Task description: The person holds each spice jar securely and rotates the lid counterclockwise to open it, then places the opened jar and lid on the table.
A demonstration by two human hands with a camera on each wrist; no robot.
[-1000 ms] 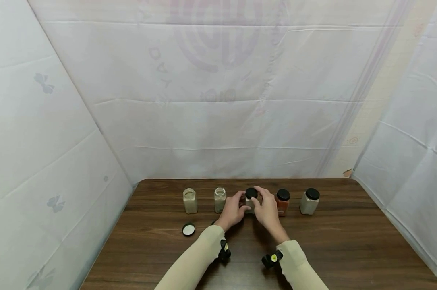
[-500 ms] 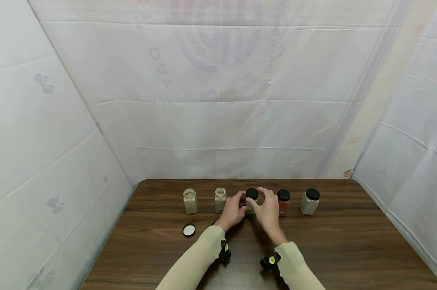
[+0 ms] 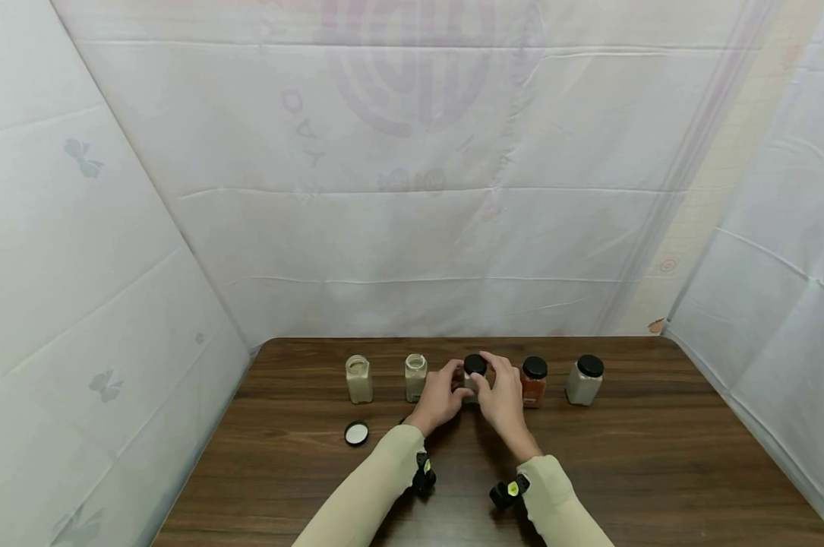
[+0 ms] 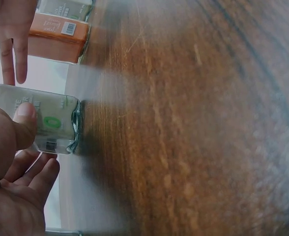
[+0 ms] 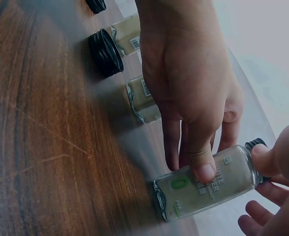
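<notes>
A clear square glass jar of pale powder (image 5: pixel 213 189), with green and white print, stands upright on the wooden table. My left hand (image 3: pixel 439 396) grips its body; in the left wrist view the thumb (image 4: pixel 25 118) lies across the printed side. Over the top, my right hand (image 3: pixel 502 399) holds the black lid (image 3: pixel 475 365) between thumb and fingers. The lid's ridged edge shows beside the right thumb (image 5: pixel 262 160) in the right wrist view. Immediately right of that hand stands a lidded jar of orange-red powder (image 3: pixel 533 386).
Two uncapped jars, a far left one (image 3: pixel 359 381) and a nearer one (image 3: pixel 415 380), stand to the left. A loose black lid (image 3: pixel 356 434) lies underside up before them; another lid (image 5: pixel 105 53) shows in the right wrist view. At right stands a lidded pale jar (image 3: pixel 584 382).
My right hand's fingers turned about the lid half a second ago and have since swung back to about where they were. The left hand and jar have stayed in place.
</notes>
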